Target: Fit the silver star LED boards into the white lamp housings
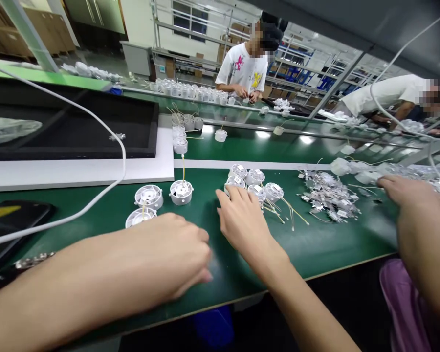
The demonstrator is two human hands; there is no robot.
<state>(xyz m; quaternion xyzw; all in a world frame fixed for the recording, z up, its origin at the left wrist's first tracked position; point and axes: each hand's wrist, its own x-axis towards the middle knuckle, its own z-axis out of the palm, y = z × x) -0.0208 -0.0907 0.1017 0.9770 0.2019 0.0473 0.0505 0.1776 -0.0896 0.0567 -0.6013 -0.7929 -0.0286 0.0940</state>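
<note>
My left hand (pixel 179 252) is held over the near part of the green table, back upward, with its fingers curled under. Whatever those fingers hold, if anything, is hidden. Beside its wrist stand a few white round plastic housings (pixel 148 196), one with a wire (pixel 184 168) rising from it. My right hand (pixel 244 212) reaches forward, fingers stretched out and apart, over the near edge of a cluster of similar housings (pixel 255 176). Its fingertips overlap the nearest ones; whether they touch cannot be made out. Thin pale wires (pixel 291 212) trail from this cluster.
A heap of small metallic parts with wires (pixel 328 195) lies to the right. Another person's arm (pixel 407 195) reaches in there. Beyond a white strip runs a green conveyor (pixel 242 146) carrying housings. A black tray (pixel 132 132), white cable (pixel 121 146) and phone (pixel 25 220) are left. Two co-workers stand opposite.
</note>
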